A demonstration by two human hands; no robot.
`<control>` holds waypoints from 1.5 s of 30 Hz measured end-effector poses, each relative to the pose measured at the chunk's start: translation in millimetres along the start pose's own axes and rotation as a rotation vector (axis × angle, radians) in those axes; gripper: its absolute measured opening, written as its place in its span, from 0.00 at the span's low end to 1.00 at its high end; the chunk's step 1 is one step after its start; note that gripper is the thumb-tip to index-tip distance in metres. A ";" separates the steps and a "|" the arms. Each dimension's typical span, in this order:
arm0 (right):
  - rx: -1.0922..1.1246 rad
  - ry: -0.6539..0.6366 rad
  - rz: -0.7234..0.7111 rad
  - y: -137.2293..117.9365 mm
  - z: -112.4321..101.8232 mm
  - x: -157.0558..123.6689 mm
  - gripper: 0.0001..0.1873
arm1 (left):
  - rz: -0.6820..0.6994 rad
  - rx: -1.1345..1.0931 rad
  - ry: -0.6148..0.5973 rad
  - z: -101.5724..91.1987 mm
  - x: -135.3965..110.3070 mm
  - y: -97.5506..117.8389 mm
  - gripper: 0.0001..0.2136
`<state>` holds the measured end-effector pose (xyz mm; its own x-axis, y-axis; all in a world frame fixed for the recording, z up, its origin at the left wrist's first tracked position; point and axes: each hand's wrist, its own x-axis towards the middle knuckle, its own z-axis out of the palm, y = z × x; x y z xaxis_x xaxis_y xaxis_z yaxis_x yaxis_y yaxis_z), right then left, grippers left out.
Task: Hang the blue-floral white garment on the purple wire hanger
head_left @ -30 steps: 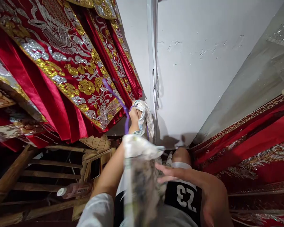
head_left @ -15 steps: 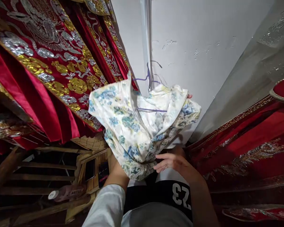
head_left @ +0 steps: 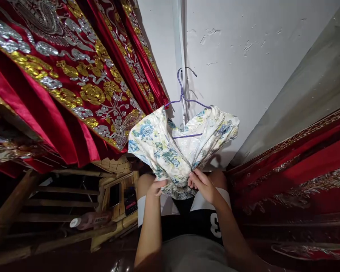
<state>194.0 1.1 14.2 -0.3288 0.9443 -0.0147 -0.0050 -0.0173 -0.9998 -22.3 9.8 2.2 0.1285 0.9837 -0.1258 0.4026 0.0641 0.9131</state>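
A white floral dress (head_left: 164,149) with blue, green and yellow flowers hangs on a purple wire hanger (head_left: 181,99) in front of me. The hanger's crossbar shows through the open V neckline. At the dress's lower left edge, my left hand (head_left: 158,187) is closed on the fabric, thumb on top. My right hand (head_left: 200,183) pinches the cloth at the front, just below the point of the neckline. The lower part of the dress bunches in folds between my hands, over my lap.
Red embroidered drapes (head_left: 93,94) hang at left, with more red cloth (head_left: 306,181) at right. A white wall (head_left: 229,49) with a vertical strip (head_left: 179,34) stands ahead. On the bamboo seat (head_left: 70,204) at left lie a bottle (head_left: 90,220) and a phone (head_left: 130,202).
The dress now hangs straighter and squarer on the hanger. My left hand has come out from behind the dress to its left edge. My right hand, fingers extended before, now pinches the front.
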 end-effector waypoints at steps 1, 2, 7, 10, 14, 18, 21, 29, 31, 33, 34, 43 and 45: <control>0.005 0.008 -0.028 -1.4 4.1 3.1 0.26 | -0.019 -0.151 0.019 2.6 0.8 2.0 0.32; 0.008 0.019 -0.056 -3.0 7.6 5.6 0.27 | -0.032 -0.315 0.051 5.6 2.0 4.1 0.34; 0.047 0.150 -0.074 -6.4 11.6 6.7 0.24 | 0.018 -0.531 0.594 30.2 12.8 4.0 0.29; 0.055 0.215 -0.015 -5.8 8.5 4.0 0.21 | 0.221 -0.231 1.005 54.6 13.6 -6.5 0.21; 0.003 0.133 -0.003 -9.6 9.8 4.2 0.16 | 0.594 0.000 0.720 87.6 9.2 -13.5 0.11; -0.064 0.046 -0.006 -31.0 5.4 15.9 0.12 | 0.558 -0.073 0.512 101.0 13.4 -11.9 0.03; -0.116 0.110 -0.049 -69.8 -7.3 42.7 0.12 | 0.536 -0.059 0.483 101.0 21.5 -15.5 0.06; 0.021 0.229 -0.307 -173.1 -16.0 109.7 0.11 | 0.586 0.030 0.301 99.0 41.9 -26.8 0.07; -0.002 0.209 -0.342 -173.2 -12.7 106.9 0.11 | 0.611 0.044 0.271 85.0 49.4 -11.7 0.07; -0.020 0.204 -0.366 -167.9 -10.5 100.3 0.10 | 0.679 0.024 0.307 61.8 58.3 17.6 0.04; -0.028 0.211 -0.373 -165.2 -9.9 96.9 0.10 | 0.719 -0.010 0.370 47.7 62.8 36.8 0.06; -0.143 0.263 -0.420 -148.7 -12.1 97.4 0.12 | 1.024 0.338 0.523 -30.6 76.3 178.9 0.10; -0.193 0.281 -0.382 -131.8 -12.6 104.4 0.13 | 1.028 0.296 0.587 -30.6 73.9 182.1 0.09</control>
<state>172.2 106.1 144.3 -0.0705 0.9239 0.3762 0.1086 0.3820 -0.9178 32.8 99.4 171.0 0.1109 0.4848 0.8676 0.5554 -0.7541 0.3505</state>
